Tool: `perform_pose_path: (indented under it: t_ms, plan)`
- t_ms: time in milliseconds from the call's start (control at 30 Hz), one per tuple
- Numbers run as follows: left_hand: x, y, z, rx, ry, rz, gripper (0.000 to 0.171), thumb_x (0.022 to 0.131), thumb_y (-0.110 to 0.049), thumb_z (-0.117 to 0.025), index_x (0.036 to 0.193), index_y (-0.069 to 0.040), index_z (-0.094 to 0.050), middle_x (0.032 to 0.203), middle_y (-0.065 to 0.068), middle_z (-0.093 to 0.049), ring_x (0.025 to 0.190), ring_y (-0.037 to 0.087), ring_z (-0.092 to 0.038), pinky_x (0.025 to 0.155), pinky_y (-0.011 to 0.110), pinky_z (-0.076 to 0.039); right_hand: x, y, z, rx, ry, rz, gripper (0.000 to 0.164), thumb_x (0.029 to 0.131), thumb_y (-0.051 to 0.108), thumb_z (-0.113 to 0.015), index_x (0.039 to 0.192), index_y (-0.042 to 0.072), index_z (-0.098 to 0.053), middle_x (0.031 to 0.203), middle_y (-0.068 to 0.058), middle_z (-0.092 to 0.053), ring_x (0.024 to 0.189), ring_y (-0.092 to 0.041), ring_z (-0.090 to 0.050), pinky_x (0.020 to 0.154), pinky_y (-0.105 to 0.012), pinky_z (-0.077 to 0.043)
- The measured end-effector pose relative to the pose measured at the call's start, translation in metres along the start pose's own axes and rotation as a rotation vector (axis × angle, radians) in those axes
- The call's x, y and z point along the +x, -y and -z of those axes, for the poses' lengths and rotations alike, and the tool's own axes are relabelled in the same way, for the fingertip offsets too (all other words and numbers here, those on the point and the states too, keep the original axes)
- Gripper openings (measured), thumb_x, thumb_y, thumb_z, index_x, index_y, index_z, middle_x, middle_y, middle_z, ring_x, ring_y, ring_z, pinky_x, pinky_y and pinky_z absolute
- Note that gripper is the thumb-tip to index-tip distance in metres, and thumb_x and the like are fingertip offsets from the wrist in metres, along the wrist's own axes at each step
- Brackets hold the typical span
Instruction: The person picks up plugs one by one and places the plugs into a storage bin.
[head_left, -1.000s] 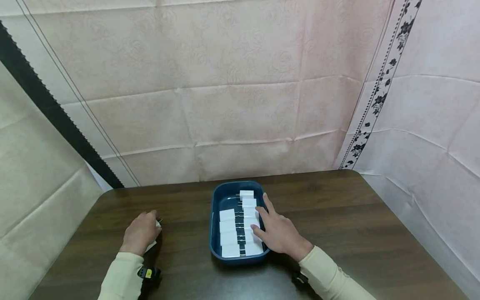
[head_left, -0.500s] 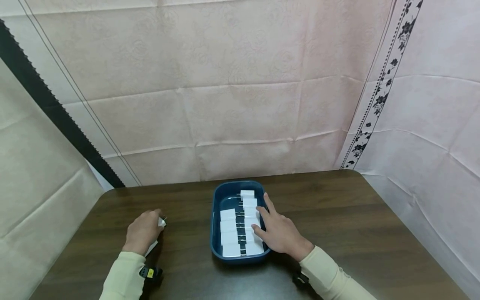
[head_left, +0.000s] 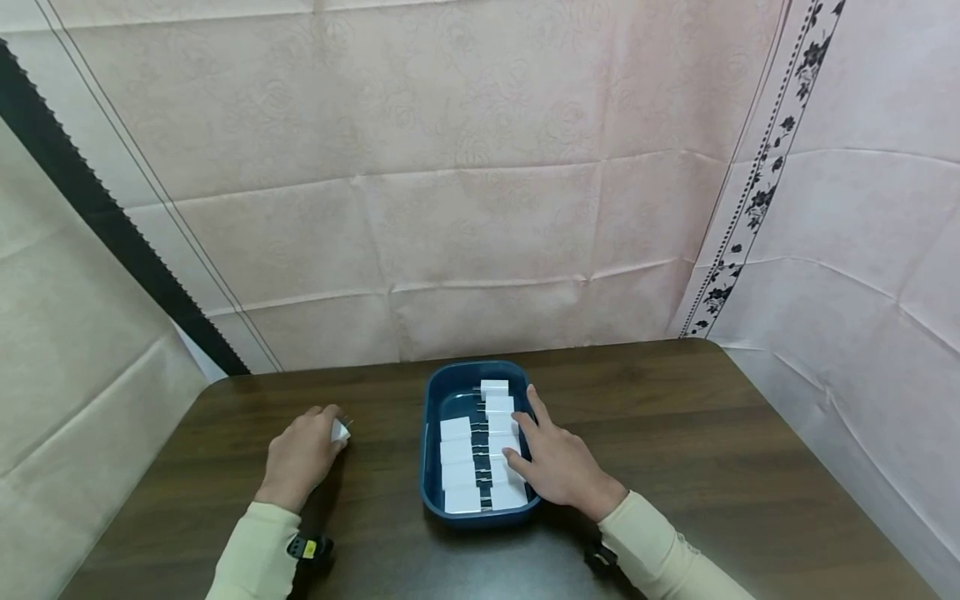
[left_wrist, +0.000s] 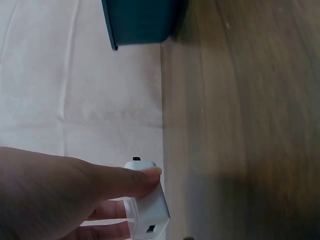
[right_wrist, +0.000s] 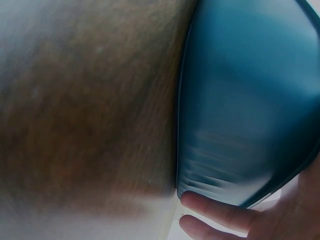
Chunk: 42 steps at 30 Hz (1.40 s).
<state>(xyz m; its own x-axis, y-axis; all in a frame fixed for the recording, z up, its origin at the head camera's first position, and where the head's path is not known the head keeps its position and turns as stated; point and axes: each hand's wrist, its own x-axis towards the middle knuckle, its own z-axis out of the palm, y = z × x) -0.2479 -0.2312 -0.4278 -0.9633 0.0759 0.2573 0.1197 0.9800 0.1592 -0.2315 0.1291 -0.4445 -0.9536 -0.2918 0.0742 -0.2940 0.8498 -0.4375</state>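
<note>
My left hand [head_left: 302, 456], left of the tray and above the table, holds a white charger plug [head_left: 340, 432] with thin pins pointing away. In the left wrist view the thumb presses one side of that plug, with fingers behind it; a dark slot shows on its near end. A blue tray [head_left: 452, 402] carries two columns of white charger plugs [head_left: 459, 476], pins facing the middle. Over the tray's right edge lies my right hand [head_left: 564, 468], its fingers spread and touching the tray side; some right-column plugs are partly hidden beneath it.
The brown wooden table [head_left: 675, 467] extends on both sides of the tray. Behind it hangs a pale cloth [head_left: 480, 250], with side cloths at left and right. Dark wrist devices [head_left: 309, 547] sit at both sleeves.
My left hand has moved right and slightly away from me, towards the tray, with the charger plug in it. The right hand and the tray have stayed in place.
</note>
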Motion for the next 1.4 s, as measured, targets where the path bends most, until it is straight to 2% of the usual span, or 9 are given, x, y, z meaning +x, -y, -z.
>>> perform_pose_path:
  t_ms: [200,433,533,800,967,1200,1400]
  plan:
    - [0.0,-0.015,0.004,-0.009,-0.026,-0.022,0.042,0.085,-0.016,-0.081,0.121,-0.001,-0.066,0.106,0.024,-0.07,0.083,0.033,-0.068,0.069,0.056,-0.059,0.0,0.001,0.0,0.004,0.004,-0.003,0.065,0.099,0.045,-0.06,0.152,0.012,-0.046,0.172,-0.012,-0.008,0.119,-0.035,-0.065,0.093,-0.054,-0.056]
    - [-0.001,-0.034,0.001,0.0,-0.133,-0.107,0.037,0.089,-0.018,-0.078,0.121,-0.004,-0.068,0.1,0.021,-0.071,0.078,0.029,-0.067,0.059,0.048,-0.058,0.0,0.0,0.0,0.009,0.003,-0.001,0.064,0.099,0.045,-0.06,0.152,0.012,-0.046,0.172,-0.012,-0.008,0.118,-0.034,-0.065,0.092,-0.053,-0.057]
    - [-0.002,-0.043,0.0,-0.009,-0.158,-0.127,0.035,0.091,-0.018,-0.076,0.123,-0.005,-0.067,0.104,0.02,-0.071,0.081,0.029,-0.066,0.062,0.047,-0.059,0.0,0.0,0.0,0.01,0.003,0.001,0.064,0.099,0.045,-0.06,0.152,0.011,-0.046,0.172,-0.013,-0.008,0.118,-0.034,-0.065,0.092,-0.053,-0.057]
    - [-0.005,-0.063,-0.003,-0.037,-0.177,-0.171,0.034,0.094,-0.017,-0.073,0.126,-0.01,-0.067,0.113,0.016,-0.072,0.096,0.029,-0.067,0.074,0.047,-0.061,0.0,0.0,0.0,0.009,0.007,-0.006,0.064,0.099,0.045,-0.06,0.152,0.012,-0.046,0.172,-0.012,-0.008,0.117,-0.034,-0.065,0.093,-0.054,-0.056]
    - [-0.006,-0.07,-0.002,-0.039,-0.204,-0.221,0.034,0.093,-0.017,-0.073,0.126,-0.011,-0.068,0.112,0.013,-0.073,0.097,0.027,-0.068,0.073,0.041,-0.061,0.0,0.0,0.0,0.011,0.008,-0.004,0.064,0.099,0.045,-0.06,0.152,0.012,-0.045,0.172,-0.013,-0.008,0.117,-0.034,-0.066,0.093,-0.054,-0.056]
    - [-0.007,-0.077,0.001,-0.026,-0.227,-0.267,0.039,0.091,-0.016,-0.075,0.129,-0.013,-0.067,0.115,0.012,-0.072,0.098,0.025,-0.066,0.074,0.04,-0.061,0.001,-0.001,-0.001,0.001,-0.011,0.018,0.063,0.099,0.045,-0.059,0.151,0.011,-0.047,0.172,-0.014,-0.009,0.106,-0.029,-0.068,0.089,-0.049,-0.058]
    - [-0.009,-0.083,0.004,-0.018,-0.242,-0.312,0.04,0.089,-0.015,-0.077,0.129,-0.015,-0.068,0.116,0.008,-0.072,0.099,0.023,-0.065,0.075,0.038,-0.061,0.0,-0.001,-0.002,0.008,-0.013,0.019,0.063,0.099,0.045,-0.06,0.15,0.01,-0.047,0.171,-0.014,-0.01,0.107,-0.03,-0.067,0.09,-0.051,-0.058]
